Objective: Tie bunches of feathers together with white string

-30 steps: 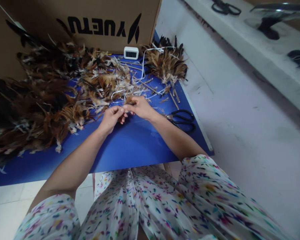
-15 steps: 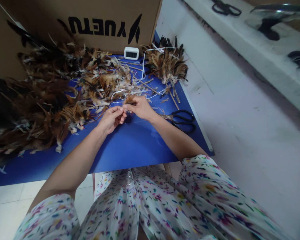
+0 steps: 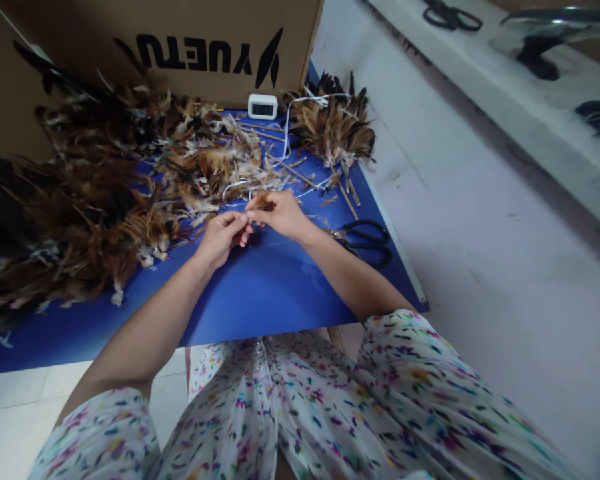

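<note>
Over the blue table (image 3: 260, 293) my two hands meet at the fingertips. My right hand (image 3: 283, 215) is closed on a small brown feather tuft (image 3: 261, 200), which shows between its thumb and fingers. My left hand (image 3: 223, 237) pinches at the near end of that tuft, its thumb and index finger pressed together; what exactly lies between them is too small to make out. Just beyond the hands spreads a pile of loose brown and white feathers (image 3: 205, 170). Black-handled scissors (image 3: 365, 241) lie beside my right forearm.
Dark feather bunches (image 3: 80, 220) cover the table's left side. A tied feather bundle (image 3: 333, 123) with white ribbon (image 3: 287, 130) and thin sticks (image 3: 300, 175) lies at the back right. A white digital timer (image 3: 263, 107) stands before a cardboard box (image 3: 220, 27). A wall (image 3: 460, 200) borders the right.
Both hands stay in nearly the same place. The feather tuft in my right hand has shifted slightly, and the fingers have moved only a little.
</note>
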The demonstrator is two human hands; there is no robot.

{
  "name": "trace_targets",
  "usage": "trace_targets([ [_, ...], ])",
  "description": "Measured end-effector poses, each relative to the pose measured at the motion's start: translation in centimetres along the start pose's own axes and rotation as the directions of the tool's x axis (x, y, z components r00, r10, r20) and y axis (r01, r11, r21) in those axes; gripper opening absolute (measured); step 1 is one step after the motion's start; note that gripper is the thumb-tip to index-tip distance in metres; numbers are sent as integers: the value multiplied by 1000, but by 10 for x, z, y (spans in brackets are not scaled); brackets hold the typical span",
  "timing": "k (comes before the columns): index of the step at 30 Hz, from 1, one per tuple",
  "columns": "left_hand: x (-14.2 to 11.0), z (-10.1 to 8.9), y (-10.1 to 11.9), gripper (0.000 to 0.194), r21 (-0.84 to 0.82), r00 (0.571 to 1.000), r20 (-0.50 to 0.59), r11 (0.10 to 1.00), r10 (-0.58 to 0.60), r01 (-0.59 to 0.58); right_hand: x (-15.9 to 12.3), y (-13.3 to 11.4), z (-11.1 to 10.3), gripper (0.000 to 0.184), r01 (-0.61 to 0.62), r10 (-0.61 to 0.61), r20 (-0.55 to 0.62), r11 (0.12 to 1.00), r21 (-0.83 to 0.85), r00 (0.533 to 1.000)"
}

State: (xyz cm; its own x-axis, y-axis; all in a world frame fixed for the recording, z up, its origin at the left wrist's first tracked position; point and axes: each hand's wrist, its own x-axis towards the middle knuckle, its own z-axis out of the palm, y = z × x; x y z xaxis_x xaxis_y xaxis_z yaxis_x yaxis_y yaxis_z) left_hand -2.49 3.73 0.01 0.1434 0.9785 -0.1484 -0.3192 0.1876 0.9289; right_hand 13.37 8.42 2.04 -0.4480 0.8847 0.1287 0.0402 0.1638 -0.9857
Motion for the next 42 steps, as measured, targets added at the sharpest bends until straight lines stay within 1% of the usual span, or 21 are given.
trace_targets([
  [5, 0, 0, 1, 32, -7, 998, 45, 999, -44, 45, 0, -1, -3, 23, -2, 3, 37, 1000, -19, 999],
  [11, 0, -2, 2, 29, 10, 995, 61, 997, -83, 82, 0, -3, -5, 15, 23, -20, 57, 998, -58, 998],
  [21, -1, 1, 2, 32, 16, 1000, 15, 1000, -5, 4, -1, -4, -4, 17, -13, 14, 23, 998, -61, 1000],
  [24, -2, 1, 2, 33, 9, 999, 37, 1000, 3, -3, 0, -3, -6, 18, -15, 16, 28, 999, -34, 999],
  [28, -3, 1, 3, 36, -1, 997, 77, 1000, 8, -8, 1, -2, -9, 21, 2, -3, 63, 1000, 19, 998],
  [31, -3, 1, 4, 39, -15, 997, 80, 1000, 11, -10, 0, -3, -11, 22, 25, -28, 72, 998, 49, 997],
  [36, -2, 0, 3, 41, -11, 999, 45, 1000, 15, -15, -3, -7, -12, 17, 10, -14, 53, 997, 72, 998],
  [42, -2, 0, 2, 40, 17, 1000, 30, 1000, 0, -1, -3, -9, -12, 11, -13, 9, 70, 998, 58, 997],
])
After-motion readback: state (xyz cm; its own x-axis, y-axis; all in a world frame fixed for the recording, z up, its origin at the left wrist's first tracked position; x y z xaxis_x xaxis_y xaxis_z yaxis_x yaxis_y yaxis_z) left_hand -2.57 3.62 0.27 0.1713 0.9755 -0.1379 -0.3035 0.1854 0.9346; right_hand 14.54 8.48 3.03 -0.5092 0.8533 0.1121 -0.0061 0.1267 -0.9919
